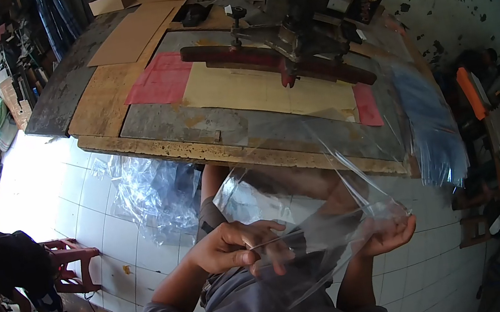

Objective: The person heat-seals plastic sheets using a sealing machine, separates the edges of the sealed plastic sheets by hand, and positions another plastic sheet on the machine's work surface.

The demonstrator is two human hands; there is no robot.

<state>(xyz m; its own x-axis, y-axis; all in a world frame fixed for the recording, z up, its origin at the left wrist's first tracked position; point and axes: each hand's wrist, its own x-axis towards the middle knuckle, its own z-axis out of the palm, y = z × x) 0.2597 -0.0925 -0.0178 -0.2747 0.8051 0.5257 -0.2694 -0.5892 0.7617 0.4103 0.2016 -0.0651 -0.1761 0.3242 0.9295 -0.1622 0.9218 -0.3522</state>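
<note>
A clear plastic sheet or bag (319, 250) stretches between my two hands in front of my shirt. Its left edge is pinched between the thumb and fingers of my left hand (229, 250). At the other end, my right hand (385, 234) has its curled fingers gripping the film, which partly covers them. A loose upper part of the film rises toward the table edge. Beyond my hands is a press-like device with a long dark red bar (278, 65), set above a yellow sheet (265, 87) with pink pieces (161, 79) at its ends.
The worn wooden table (223, 154) has a rough front edge. A stack of clear plastic (427, 126) hangs over its right side. Crumpled plastic (153, 189) lies on the tiled floor at left, near a red stool (76, 261). Cardboard (133, 33) rests on the table's far left.
</note>
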